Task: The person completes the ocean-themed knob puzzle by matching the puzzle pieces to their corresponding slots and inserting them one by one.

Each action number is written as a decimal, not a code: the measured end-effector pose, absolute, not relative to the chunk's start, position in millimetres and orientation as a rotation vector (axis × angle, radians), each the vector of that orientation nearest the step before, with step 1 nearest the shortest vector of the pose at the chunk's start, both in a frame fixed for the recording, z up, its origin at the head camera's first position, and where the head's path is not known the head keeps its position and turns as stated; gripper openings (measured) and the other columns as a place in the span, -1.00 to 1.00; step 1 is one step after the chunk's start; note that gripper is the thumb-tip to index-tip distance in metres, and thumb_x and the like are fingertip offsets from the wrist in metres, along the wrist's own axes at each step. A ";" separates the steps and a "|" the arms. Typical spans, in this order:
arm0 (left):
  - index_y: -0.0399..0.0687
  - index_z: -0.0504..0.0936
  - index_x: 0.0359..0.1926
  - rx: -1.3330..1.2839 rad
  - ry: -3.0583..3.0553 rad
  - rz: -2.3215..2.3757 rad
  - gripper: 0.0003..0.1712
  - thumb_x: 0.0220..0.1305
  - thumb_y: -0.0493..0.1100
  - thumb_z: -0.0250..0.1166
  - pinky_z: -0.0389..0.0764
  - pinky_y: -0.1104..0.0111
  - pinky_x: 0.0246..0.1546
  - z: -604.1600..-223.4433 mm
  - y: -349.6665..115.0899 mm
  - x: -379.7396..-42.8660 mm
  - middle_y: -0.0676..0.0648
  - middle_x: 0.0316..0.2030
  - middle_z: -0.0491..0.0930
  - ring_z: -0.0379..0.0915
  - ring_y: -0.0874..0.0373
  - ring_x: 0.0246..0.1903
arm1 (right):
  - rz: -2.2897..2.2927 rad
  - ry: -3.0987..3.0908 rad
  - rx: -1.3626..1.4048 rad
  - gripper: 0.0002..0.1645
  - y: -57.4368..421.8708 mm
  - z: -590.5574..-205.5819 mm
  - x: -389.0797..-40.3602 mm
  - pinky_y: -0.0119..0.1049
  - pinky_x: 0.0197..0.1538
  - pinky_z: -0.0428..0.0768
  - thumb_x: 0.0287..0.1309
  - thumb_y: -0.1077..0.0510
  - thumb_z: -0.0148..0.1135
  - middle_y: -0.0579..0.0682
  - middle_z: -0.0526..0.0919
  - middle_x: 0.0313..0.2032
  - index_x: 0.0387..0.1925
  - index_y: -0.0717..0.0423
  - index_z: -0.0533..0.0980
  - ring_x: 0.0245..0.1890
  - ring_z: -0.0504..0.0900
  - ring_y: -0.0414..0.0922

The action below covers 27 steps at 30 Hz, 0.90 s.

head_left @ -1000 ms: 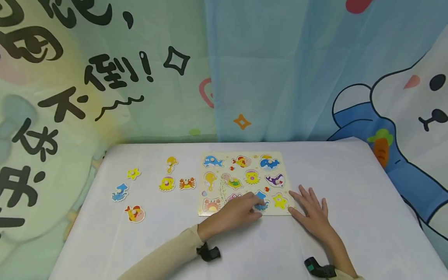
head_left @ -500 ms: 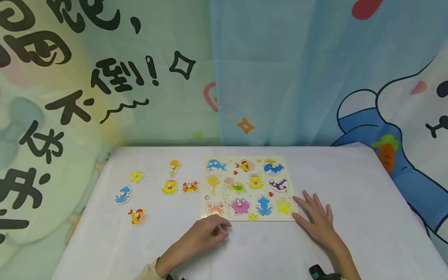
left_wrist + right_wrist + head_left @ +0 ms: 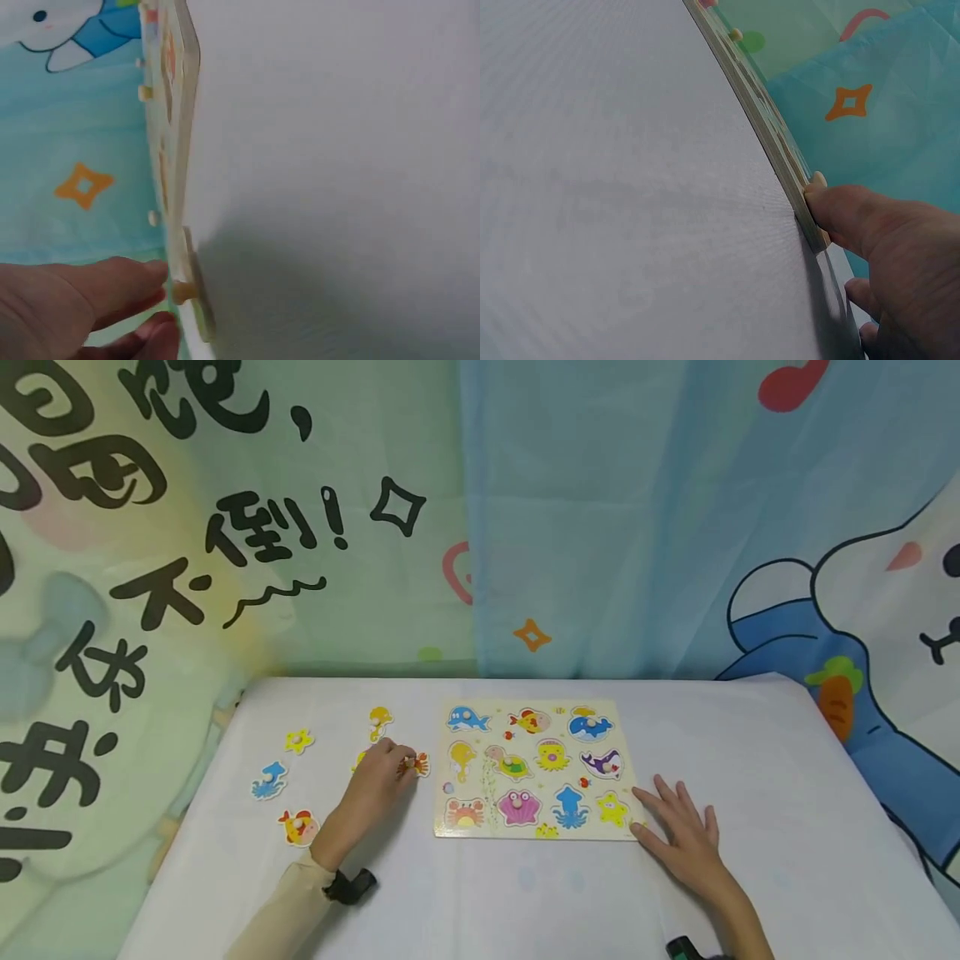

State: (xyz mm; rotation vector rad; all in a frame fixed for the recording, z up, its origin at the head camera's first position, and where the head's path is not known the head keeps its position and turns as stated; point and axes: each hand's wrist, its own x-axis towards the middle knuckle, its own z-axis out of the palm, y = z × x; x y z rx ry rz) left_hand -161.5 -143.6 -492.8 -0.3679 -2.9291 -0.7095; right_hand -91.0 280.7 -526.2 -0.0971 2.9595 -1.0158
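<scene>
My left hand (image 3: 378,781) reaches over the orange crab piece (image 3: 422,765) left of the puzzle board. In the left wrist view, thumb and fingertips stand apart, right at the wooden knob (image 3: 184,291) of this piece, which lies on the table. My right hand (image 3: 686,843) is spread at the right edge of the cream sea-animal puzzle board (image 3: 480,828). Its thumb (image 3: 844,214) rests on the board's near right corner. A yellow octopus piece (image 3: 357,762) is mostly hidden behind the left hand.
Left on the white table (image 3: 525,902) lie a yellow seahorse (image 3: 379,720), a yellow star (image 3: 299,742), a blue squid (image 3: 269,782) and a red-and-yellow fish piece (image 3: 298,828). A printed curtain (image 3: 585,527) hangs behind the table.
My left hand has moved from the squid picture on the board, past its near left corner, to the crab piece. The right hand stays at the board's edge. The head view has shifted slightly.
</scene>
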 end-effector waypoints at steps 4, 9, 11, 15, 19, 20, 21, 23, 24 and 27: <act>-0.25 0.71 -0.23 -0.400 -2.980 -0.760 -0.84 0.13 -0.31 0.37 0.39 0.43 -0.41 -495.6 -146.1 -174.6 -0.07 -0.45 0.54 0.31 0.20 -0.47 | -0.999 2.967 -0.092 -0.32 281.8 -524.9 -90.6 0.46 0.31 -0.44 0.20 -0.13 0.19 0.37 0.07 0.44 0.28 0.08 0.38 0.48 -0.22 0.36; -0.25 0.69 -0.23 -0.413 -2.998 -0.794 -0.88 0.19 -0.32 0.33 0.39 0.43 -0.39 -498.0 -148.8 -178.4 -0.06 -0.44 0.54 0.29 0.20 -0.45 | -1.007 2.971 -0.087 -0.33 282.0 -524.7 -90.1 0.47 0.31 -0.43 0.18 -0.11 0.21 0.38 0.08 0.43 0.27 0.08 0.39 0.48 -0.20 0.37; -0.24 0.68 -0.25 -0.425 -2.974 -0.793 -0.90 0.19 -0.32 0.33 0.35 0.44 -0.41 -497.9 -150.4 -175.0 -0.04 -0.46 0.50 0.26 0.22 -0.46 | -1.012 2.964 -0.090 -0.33 282.0 -525.3 -90.2 0.46 0.31 -0.43 0.18 -0.11 0.21 0.38 0.08 0.43 0.27 0.07 0.38 0.48 -0.20 0.37; -0.26 0.68 -0.29 -0.589 -2.890 -0.846 -0.91 0.14 -0.34 0.36 0.36 0.49 -0.45 -493.1 -148.4 -160.4 -0.04 -0.48 0.48 0.26 0.24 -0.46 | -1.004 2.971 -0.097 -0.33 281.5 -526.0 -91.0 0.47 0.31 -0.43 0.19 -0.11 0.20 0.37 0.08 0.44 0.28 0.06 0.38 0.47 -0.19 0.38; -0.28 0.69 -0.29 -0.756 -2.860 -0.892 -0.88 0.10 -0.35 0.37 0.42 0.53 -0.45 -489.8 -136.9 -145.9 -0.05 -0.47 0.51 0.30 0.25 -0.46 | -1.005 2.976 -0.095 -0.34 281.5 -525.5 -91.2 0.46 0.31 -0.43 0.18 -0.10 0.20 0.36 0.08 0.44 0.28 0.05 0.38 0.47 -0.19 0.38; -0.28 0.69 -0.28 -0.763 -2.870 -0.885 -0.87 0.10 -0.35 0.38 0.43 0.53 -0.45 -490.2 -133.7 -143.4 -0.04 -0.47 0.52 0.31 0.26 -0.46 | -1.009 2.973 -0.096 -0.33 281.3 -525.3 -91.2 0.46 0.31 -0.44 0.18 -0.10 0.21 0.37 0.08 0.44 0.28 0.06 0.38 0.47 -0.19 0.38; -0.26 0.70 -0.28 -0.761 -2.888 -0.873 -0.87 0.10 -0.34 0.38 0.43 0.54 -0.44 -491.1 -130.7 -141.5 -0.02 -0.46 0.52 0.30 0.28 -0.46 | -1.012 2.972 -0.096 -0.33 281.1 -525.4 -91.0 0.46 0.31 -0.44 0.18 -0.10 0.21 0.37 0.08 0.44 0.28 0.05 0.38 0.47 -0.19 0.38; -0.24 0.69 -0.28 -0.767 -2.921 -0.855 -0.89 0.12 -0.33 0.37 0.40 0.55 -0.46 -493.3 -124.9 -138.6 0.00 -0.47 0.50 0.28 0.29 -0.47 | -1.016 2.970 -0.095 -0.33 280.5 -525.5 -90.7 0.46 0.31 -0.43 0.18 -0.10 0.22 0.37 0.08 0.44 0.28 0.06 0.38 0.47 -0.19 0.38; -0.23 0.69 -0.28 -0.778 -2.936 -0.850 -0.89 0.13 -0.32 0.37 0.39 0.55 -0.46 -494.0 -122.0 -137.5 0.01 -0.47 0.50 0.27 0.30 -0.47 | -1.017 2.966 -0.091 -0.33 280.2 -525.7 -90.4 0.46 0.31 -0.44 0.18 -0.10 0.21 0.37 0.08 0.44 0.28 0.06 0.38 0.48 -0.20 0.37; -0.21 0.68 -0.29 -0.825 -2.964 -0.858 -0.91 0.16 -0.30 0.35 0.36 0.53 -0.45 -495.2 -113.0 -135.3 0.02 -0.47 0.48 0.25 0.29 -0.46 | -1.017 2.961 -0.086 -0.33 279.6 -526.3 -89.8 0.45 0.31 -0.44 0.18 -0.10 0.21 0.36 0.07 0.44 0.28 0.06 0.38 0.48 -0.21 0.37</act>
